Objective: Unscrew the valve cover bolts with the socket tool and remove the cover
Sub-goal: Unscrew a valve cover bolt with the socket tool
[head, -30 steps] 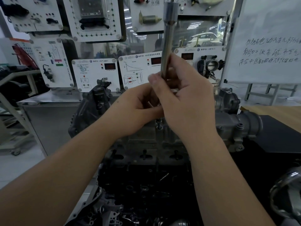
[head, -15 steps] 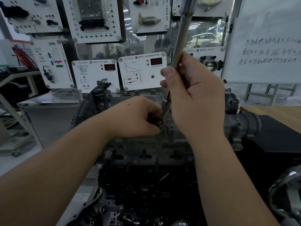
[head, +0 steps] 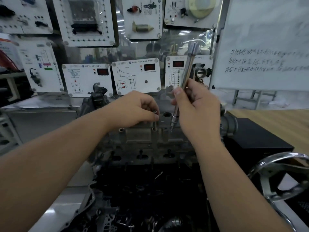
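Two bare hands work over the grey cast-metal valve cover (head: 143, 139), which sits on top of the dark engine block at the middle of the head view. The left hand (head: 133, 109) has its fingers curled round a long steel bolt (head: 154, 120), pinching it near the head; the bolt stands upright, with its lower end at a hole in the cover. The right hand (head: 197, 106) grips a slim silver socket tool (head: 184, 81), tilted with its upper end leaning right and its tip close above the cover, just right of the bolt; whether the tip touches the metal I cannot tell. A chrome handwheel (head: 282, 174) shows at the lower right. White instrument panels (head: 136, 76) hang behind the engine, and a whiteboard with handwriting (head: 264, 47) stands to the right.
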{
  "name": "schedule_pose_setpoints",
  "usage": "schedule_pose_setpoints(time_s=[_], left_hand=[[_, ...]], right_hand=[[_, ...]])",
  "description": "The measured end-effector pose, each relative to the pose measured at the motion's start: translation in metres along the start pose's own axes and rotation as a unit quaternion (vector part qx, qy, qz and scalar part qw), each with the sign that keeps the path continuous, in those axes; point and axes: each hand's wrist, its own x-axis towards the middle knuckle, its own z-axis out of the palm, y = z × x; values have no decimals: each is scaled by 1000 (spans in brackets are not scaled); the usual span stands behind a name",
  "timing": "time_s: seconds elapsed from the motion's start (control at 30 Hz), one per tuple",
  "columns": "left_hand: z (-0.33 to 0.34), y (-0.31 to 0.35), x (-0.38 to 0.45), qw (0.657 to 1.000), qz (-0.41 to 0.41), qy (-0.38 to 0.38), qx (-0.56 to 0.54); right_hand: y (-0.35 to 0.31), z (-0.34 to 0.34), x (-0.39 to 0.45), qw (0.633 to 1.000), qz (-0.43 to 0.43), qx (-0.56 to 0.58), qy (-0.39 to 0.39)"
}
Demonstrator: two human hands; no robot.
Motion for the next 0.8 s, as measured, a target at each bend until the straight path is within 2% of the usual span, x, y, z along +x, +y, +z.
schedule_pose_setpoints(time_s=[0.23, 0.37, 0.43, 0.63, 0.73, 0.8], left_hand=[[-1, 53, 7, 997, 71, 21, 17], [25, 91, 21, 995, 85, 27, -35], [50, 111, 26, 991, 82, 22, -99], [162, 174, 42, 958, 56, -52, -275], [213, 210, 46, 924, 60, -124, -357], [244, 237, 44, 913, 84, -160, -366]], right_hand=[[-14, -37, 5, 996, 56, -61, -17], [-14, -74, 6, 992, 121, -39, -13], [-10, -99, 4, 984, 172, -40, 8], [3, -200, -25, 943, 260, -204, 40], [6, -257, -49, 929, 301, -199, 80], [5, -294, -66, 918, 333, -191, 104]])
